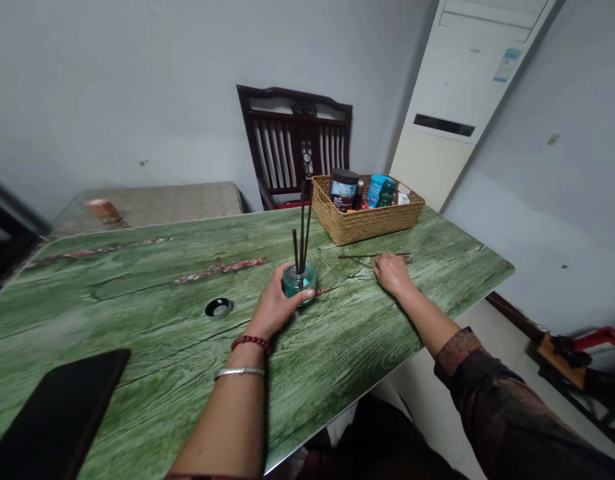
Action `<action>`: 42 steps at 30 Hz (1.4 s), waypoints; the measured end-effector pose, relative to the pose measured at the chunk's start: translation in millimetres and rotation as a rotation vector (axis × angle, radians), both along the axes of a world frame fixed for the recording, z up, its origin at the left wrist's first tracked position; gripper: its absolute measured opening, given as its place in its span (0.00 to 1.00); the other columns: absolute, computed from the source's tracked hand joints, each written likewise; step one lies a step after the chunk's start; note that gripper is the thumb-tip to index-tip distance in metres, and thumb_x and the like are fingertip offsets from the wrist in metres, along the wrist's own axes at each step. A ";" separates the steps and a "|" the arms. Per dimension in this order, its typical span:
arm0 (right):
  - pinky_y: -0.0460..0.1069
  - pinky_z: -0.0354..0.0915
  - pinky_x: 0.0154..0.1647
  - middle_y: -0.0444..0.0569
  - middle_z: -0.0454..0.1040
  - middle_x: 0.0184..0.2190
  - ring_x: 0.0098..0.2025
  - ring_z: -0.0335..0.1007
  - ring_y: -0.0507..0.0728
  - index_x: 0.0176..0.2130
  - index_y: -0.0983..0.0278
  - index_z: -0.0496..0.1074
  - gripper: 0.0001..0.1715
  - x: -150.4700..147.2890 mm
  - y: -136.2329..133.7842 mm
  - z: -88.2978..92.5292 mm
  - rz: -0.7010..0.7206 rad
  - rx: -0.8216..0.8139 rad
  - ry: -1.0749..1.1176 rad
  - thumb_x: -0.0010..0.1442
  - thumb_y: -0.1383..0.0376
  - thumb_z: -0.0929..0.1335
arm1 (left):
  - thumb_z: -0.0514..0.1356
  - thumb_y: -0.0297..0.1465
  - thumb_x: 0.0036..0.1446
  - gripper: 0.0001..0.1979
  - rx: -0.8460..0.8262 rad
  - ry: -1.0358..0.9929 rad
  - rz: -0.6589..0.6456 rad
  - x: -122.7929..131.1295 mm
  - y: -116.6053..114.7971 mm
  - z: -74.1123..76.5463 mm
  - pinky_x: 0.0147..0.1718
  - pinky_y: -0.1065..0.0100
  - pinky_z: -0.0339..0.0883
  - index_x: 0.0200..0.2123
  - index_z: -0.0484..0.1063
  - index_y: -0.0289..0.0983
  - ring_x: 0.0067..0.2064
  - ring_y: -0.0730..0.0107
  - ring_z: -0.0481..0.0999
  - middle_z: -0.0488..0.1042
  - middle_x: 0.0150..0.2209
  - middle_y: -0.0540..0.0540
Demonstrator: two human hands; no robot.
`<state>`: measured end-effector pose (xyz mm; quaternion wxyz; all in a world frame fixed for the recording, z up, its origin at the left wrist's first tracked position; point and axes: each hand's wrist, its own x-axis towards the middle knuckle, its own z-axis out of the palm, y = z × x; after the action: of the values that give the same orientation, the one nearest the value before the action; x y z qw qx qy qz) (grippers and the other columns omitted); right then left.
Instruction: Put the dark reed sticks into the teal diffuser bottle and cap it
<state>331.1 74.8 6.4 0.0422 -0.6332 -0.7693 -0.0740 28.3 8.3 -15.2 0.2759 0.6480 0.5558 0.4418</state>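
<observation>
A reed diffuser bottle [290,285] of blue-green glass stands upright on the green table. My left hand [277,300] wraps round it from the left, thumb in front. Several dark brown reed sticks [302,243] rise from its neck at differing heights. To the right, my right hand [391,272] rests low at the tabletop with its fingers pinched together at a dark reed stick [354,257] that lies flat. The fingertips are partly hidden by the hand. Left of the bottle lies a black ring-shaped cap [218,307].
A wicker basket [367,230] with jars and bottles stands at the table's far right. A flat black object [62,413] lies at the near left. Behind the table [177,347] are a dark wooden chair [300,143] and a lower surface bearing an orange-brown object [104,211].
</observation>
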 end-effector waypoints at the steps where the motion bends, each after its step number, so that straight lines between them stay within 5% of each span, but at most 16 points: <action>1: 0.50 0.60 0.47 0.60 0.79 0.44 0.48 0.73 0.61 0.43 0.66 0.78 0.15 -1.5 -1.5 2.2 0.004 -0.010 -0.004 0.67 0.66 0.62 | 0.68 0.46 0.47 0.38 0.000 0.004 0.002 0.3 -0.4 1.0 0.56 0.48 0.66 0.60 0.62 0.41 0.54 0.50 0.76 0.75 0.53 0.40; 6: 0.48 0.60 0.43 0.57 0.80 0.42 0.44 0.75 0.59 0.45 0.64 0.77 0.15 -9.8 -10.9 14.8 0.052 -0.035 0.086 0.67 0.66 0.62 | 0.68 0.47 0.47 0.39 0.007 0.003 0.002 0.4 0.1 0.4 0.57 0.49 0.66 0.59 0.62 0.40 0.55 0.49 0.75 0.75 0.54 0.39; 13: 0.44 0.59 0.37 0.45 0.79 0.34 0.36 0.73 0.53 0.44 0.64 0.78 0.13 -15.7 -9.1 28.8 0.321 -0.194 0.452 0.60 0.68 0.67 | 0.68 0.46 0.47 0.39 0.015 0.004 0.004 0.3 0.7 -0.6 0.57 0.47 0.65 0.60 0.62 0.40 0.54 0.49 0.75 0.75 0.54 0.39; 26: 0.46 0.62 0.35 0.43 0.76 0.23 0.29 0.71 0.52 0.41 0.67 0.79 0.16 -5.8 -9.8 19.5 0.379 -0.552 0.658 0.54 0.72 0.66 | 0.68 0.47 0.47 0.40 0.003 -0.020 -0.013 -0.1 0.8 -1.7 0.56 0.49 0.66 0.60 0.61 0.39 0.55 0.49 0.75 0.74 0.54 0.39; 30: 0.46 0.63 0.33 0.42 0.76 0.24 0.26 0.68 0.51 0.40 0.67 0.77 0.15 -8.2 -9.0 32.0 0.361 -0.432 0.971 0.52 0.66 0.69 | 0.68 0.47 0.47 0.40 0.015 -0.010 -0.012 0.0 1.4 -2.7 0.57 0.49 0.65 0.60 0.61 0.39 0.56 0.49 0.74 0.74 0.55 0.39; 36: 0.45 0.66 0.28 0.43 0.78 0.31 0.26 0.72 0.50 0.38 0.62 0.69 0.15 -39.6 -16.7 82.1 0.495 -0.130 1.506 0.53 0.58 0.72 | 0.69 0.46 0.48 0.40 0.014 -0.029 -0.014 -0.2 2.9 -5.0 0.57 0.49 0.65 0.60 0.61 0.38 0.55 0.50 0.74 0.74 0.55 0.38; 42: 0.45 0.70 0.31 0.42 0.77 0.34 0.30 0.73 0.49 0.39 0.59 0.65 0.14 -85.4 -27.1 114.8 0.593 0.063 1.626 0.58 0.56 0.71 | 0.69 0.46 0.47 0.40 0.016 -0.032 -0.014 -0.1 1.6 -3.2 0.57 0.49 0.65 0.60 0.61 0.39 0.55 0.50 0.75 0.74 0.54 0.39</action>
<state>245.7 47.7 121.2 0.6144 -0.2613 -0.6312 0.3948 28.2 9.9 -18.4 0.2825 0.6471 0.5430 0.4546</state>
